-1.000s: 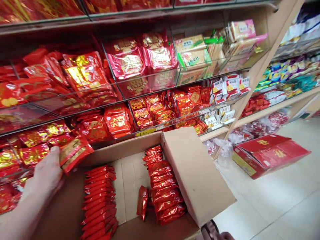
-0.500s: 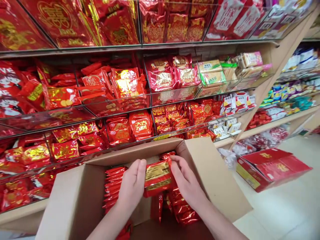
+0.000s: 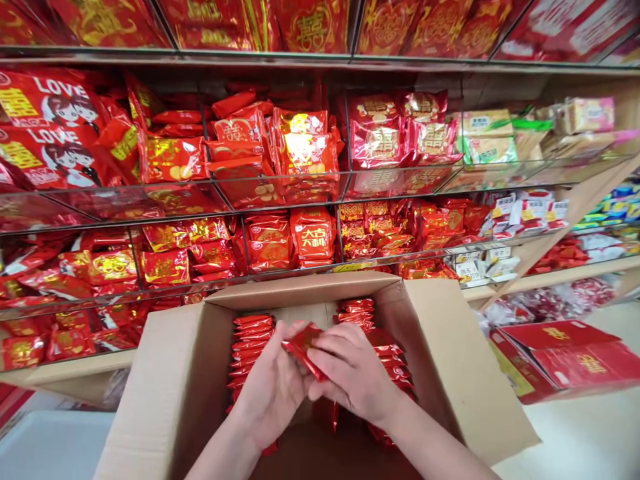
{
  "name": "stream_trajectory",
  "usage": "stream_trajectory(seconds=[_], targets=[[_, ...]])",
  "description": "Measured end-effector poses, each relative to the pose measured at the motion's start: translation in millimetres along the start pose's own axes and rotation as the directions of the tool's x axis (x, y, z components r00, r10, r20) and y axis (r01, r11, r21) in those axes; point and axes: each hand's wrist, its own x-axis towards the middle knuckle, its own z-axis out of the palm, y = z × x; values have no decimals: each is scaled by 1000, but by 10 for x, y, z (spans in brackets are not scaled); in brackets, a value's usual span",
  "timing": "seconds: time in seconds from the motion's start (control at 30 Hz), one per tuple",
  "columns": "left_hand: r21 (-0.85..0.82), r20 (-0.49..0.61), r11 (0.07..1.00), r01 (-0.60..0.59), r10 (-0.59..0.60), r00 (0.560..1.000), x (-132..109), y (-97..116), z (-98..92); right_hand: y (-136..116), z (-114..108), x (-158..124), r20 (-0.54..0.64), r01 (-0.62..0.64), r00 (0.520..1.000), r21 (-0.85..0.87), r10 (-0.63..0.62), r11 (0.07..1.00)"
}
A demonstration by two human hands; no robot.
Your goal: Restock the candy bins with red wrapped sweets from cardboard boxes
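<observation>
Over an opened cardboard box (image 3: 470, 360), my left hand (image 3: 275, 380) and my right hand (image 3: 350, 370) come together around a shiny red snack packet (image 3: 306, 347). The palm of the left hand faces up, its fingers partly hidden behind the packet. From the right, the right hand's fingers wrap over the packet. Inside the box, a stack of red packets (image 3: 253, 340) runs along the left side. Another stack of red packets (image 3: 393, 360) lies at the right. Between the stacks, part of the box floor shows; the hands hide the middle.
Behind the box, shelves with clear dividers hold red and gold snack packs (image 3: 313, 237), pink-red packs (image 3: 377, 143) and green-and-tan packs (image 3: 487, 137). A red carton (image 3: 575, 360) sits on the floor at right. A pale blue-grey surface (image 3: 57, 440) lies at lower left.
The packet was held flat between both hands with its gold label showing; now it is tilted and the right hand covers much of it. The view has shifted left.
</observation>
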Motion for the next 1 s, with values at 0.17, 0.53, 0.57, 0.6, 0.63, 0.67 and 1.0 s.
stream_trajectory(seconds=[0.17,0.53,0.57,0.6,0.63,0.67,1.0], targets=[[-86,-98,964,-251,243,965,0,3,-48,-114,127,-130,-26,-606,740,408,672,683],[207,-68,955,-210,228,971,-1,-45,-147,-91,142,4,354,-633,490,773,796,46],[248,-83,945,-212,238,968,-8,-49,-151,-88,134,1,356,-638,508,767,784,65],[283,-93,933,-222,257,962,-12,-54,-155,-84,125,-4,361,-641,527,763,769,82],[323,-95,918,-231,274,957,-15,-55,-161,-79,115,-10,366,-645,545,758,754,98],[375,-92,896,-238,291,952,-14,-49,-173,-68,100,-17,367,-650,555,751,747,115],[788,616,-550,-278,692,376,246,861,-391,454,-162,384,103,-622,583,695,806,361]])
